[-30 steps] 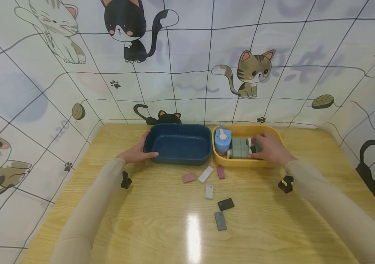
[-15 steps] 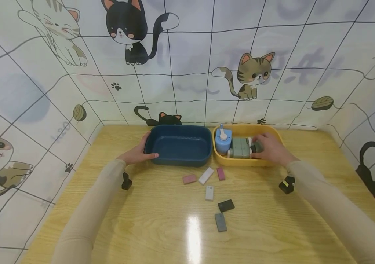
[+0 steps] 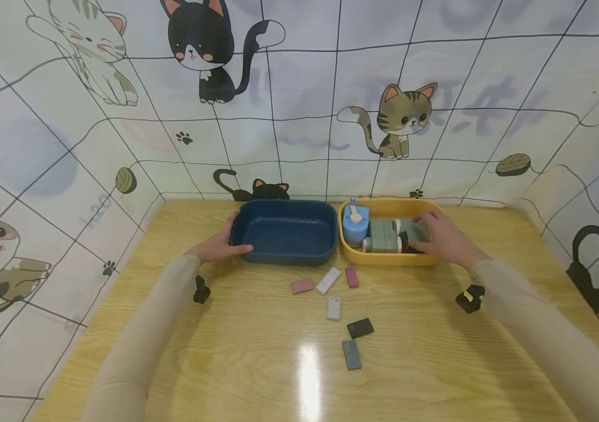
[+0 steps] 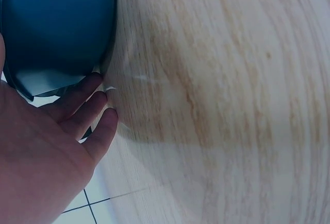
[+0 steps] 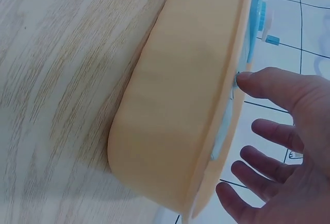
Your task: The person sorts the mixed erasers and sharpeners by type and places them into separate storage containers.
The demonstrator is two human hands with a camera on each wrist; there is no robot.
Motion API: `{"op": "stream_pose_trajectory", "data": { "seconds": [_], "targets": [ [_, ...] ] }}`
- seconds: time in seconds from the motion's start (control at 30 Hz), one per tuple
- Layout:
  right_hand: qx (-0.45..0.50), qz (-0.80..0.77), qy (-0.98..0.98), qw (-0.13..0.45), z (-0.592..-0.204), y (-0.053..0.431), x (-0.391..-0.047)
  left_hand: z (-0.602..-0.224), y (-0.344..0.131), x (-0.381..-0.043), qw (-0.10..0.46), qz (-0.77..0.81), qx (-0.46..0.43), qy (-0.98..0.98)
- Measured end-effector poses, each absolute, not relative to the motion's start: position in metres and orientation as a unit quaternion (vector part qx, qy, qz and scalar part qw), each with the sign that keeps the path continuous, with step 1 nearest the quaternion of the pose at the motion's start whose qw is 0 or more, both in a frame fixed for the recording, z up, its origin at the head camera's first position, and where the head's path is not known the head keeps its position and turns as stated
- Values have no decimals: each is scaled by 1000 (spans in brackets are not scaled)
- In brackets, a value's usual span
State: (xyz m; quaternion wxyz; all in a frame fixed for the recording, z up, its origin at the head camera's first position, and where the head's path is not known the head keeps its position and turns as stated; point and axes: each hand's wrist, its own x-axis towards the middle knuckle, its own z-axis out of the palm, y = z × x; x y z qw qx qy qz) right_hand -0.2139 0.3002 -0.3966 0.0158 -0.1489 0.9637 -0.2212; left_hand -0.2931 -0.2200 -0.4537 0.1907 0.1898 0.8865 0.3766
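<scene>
In the head view my left hand [image 3: 220, 245] rests at the left end of a dark blue basin [image 3: 285, 261], thumb along its near rim. The left wrist view has those fingers [image 4: 85, 108] fairly straight against the basin's end. My right hand [image 3: 443, 239] is over the right part of a yellow basin [image 3: 394, 259], fingers apart. Under them lies a grey-green thing [image 3: 418, 230], partly hidden. Left of it is a grey-green boxy thing with white ends [image 3: 383, 233]. A light blue container with a white top piece [image 3: 354, 225] stands at the basin's left end.
Several small flat blocks lie before the basins: pink [image 3: 302, 285], white [image 3: 328, 281], magenta [image 3: 351, 277], light grey [image 3: 333, 308], black [image 3: 360, 327] and grey [image 3: 351, 354]. A cat-patterned wall covering [image 3: 305, 135] stands behind the wooden table [image 3: 257, 351].
My right hand has drawn back to the right, and its fingers have come away from the white-ended boxy thing, showing more of the grey-green thing. The left hand has stayed at the blue basin.
</scene>
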Motion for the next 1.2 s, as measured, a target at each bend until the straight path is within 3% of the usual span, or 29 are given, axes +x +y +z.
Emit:
{"op": "stream_pose_trajectory", "data": {
  "seconds": [1.2],
  "targets": [
    [-179, -216, 960, -11, -373, 300, -169, -454, -220, -293, 179, 376, 202, 887]
  ]
}}
